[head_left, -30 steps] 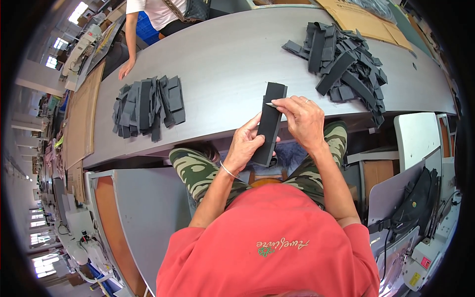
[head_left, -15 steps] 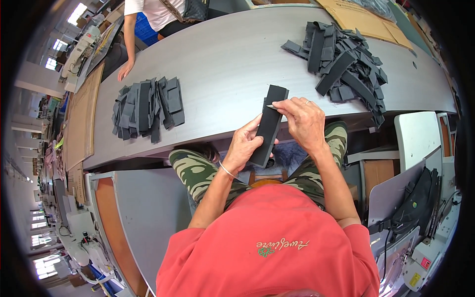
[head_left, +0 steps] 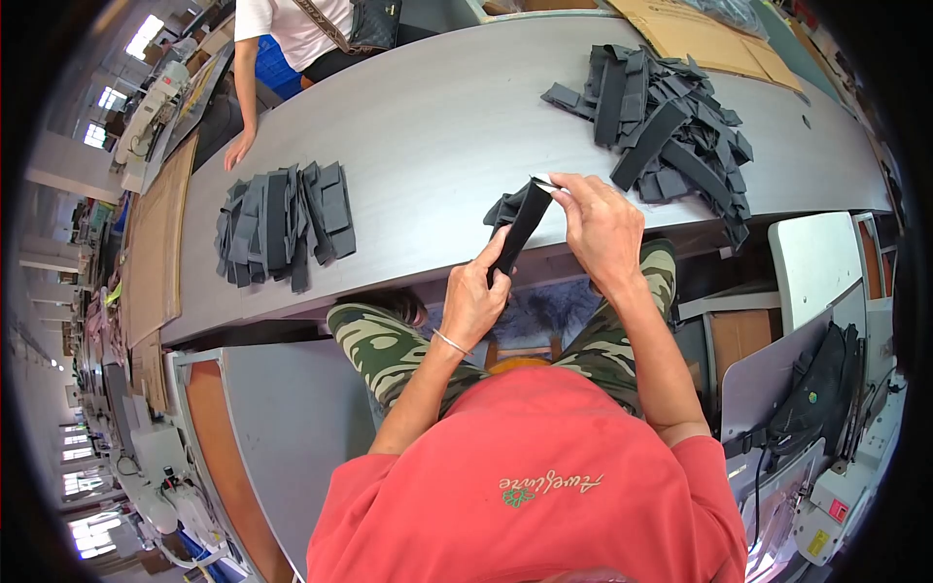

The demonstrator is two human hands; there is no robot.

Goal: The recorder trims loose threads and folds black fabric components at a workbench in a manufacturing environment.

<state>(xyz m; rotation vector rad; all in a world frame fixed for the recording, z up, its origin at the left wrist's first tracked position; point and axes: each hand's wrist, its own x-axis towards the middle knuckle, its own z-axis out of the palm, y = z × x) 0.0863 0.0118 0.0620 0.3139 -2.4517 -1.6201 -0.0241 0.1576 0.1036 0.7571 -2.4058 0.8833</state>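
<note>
My left hand (head_left: pixel 475 299) grips a black and dark grey fabric strip (head_left: pixel 526 222) near its lower end, thumb and forefinger closed on it. The strip is tilted, its narrow edge turned upward, with a grey folded part at its left side. My right hand (head_left: pixel 603 228) is closed in a pinch at the strip's top end. A small whitish pointed thing (head_left: pixel 546 184) shows at those fingertips, against the strip; its kind is too small to make out. Both hands are over the near edge of the grey table (head_left: pixel 428 126).
A loose heap of dark strips (head_left: pixel 671 131) lies at the table's right, and a smaller, flatter pile (head_left: pixel 282 223) at its left. A person's hand (head_left: pixel 239 148) rests on the far left edge. Cardboard (head_left: pixel 709 39) lies at the back right. A white panel (head_left: pixel 818 267) stands at my right.
The strip has turned from its broad face showing to edge-on. My right hand has moved from its side to its top end, and more of the whitish thing shows.
</note>
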